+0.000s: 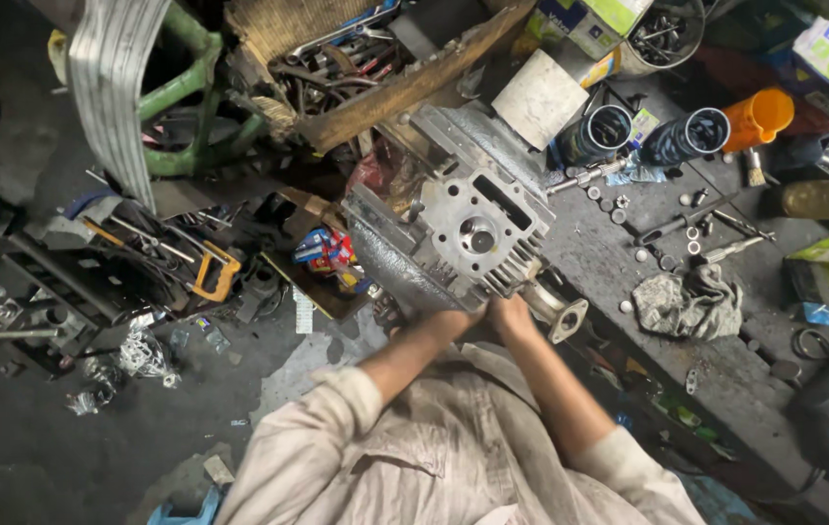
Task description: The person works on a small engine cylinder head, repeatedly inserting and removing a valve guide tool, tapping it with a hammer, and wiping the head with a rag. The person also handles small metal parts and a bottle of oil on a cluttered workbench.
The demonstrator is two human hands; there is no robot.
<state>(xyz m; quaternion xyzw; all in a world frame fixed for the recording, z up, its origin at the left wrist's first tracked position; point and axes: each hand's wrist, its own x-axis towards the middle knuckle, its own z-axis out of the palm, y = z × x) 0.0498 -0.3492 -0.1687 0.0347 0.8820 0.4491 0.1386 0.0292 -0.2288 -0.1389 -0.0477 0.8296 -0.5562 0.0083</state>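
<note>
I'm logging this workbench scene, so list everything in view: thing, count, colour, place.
engine cylinder head: one, grey metal, finned, centre, bench edge
exhaust flange pipe: one, grey, just right of the hands
rag: one, grey, on bench to the right
black tubes: two, black, upper right
orange container: one, orange, upper right
hacksaw: one, orange frame, left on floor
green frame: one, green, upper left
tool crate: one, brown, top centre
left hand: one, under the head's near edge
right hand: one, beside it, at the near edge
</note>
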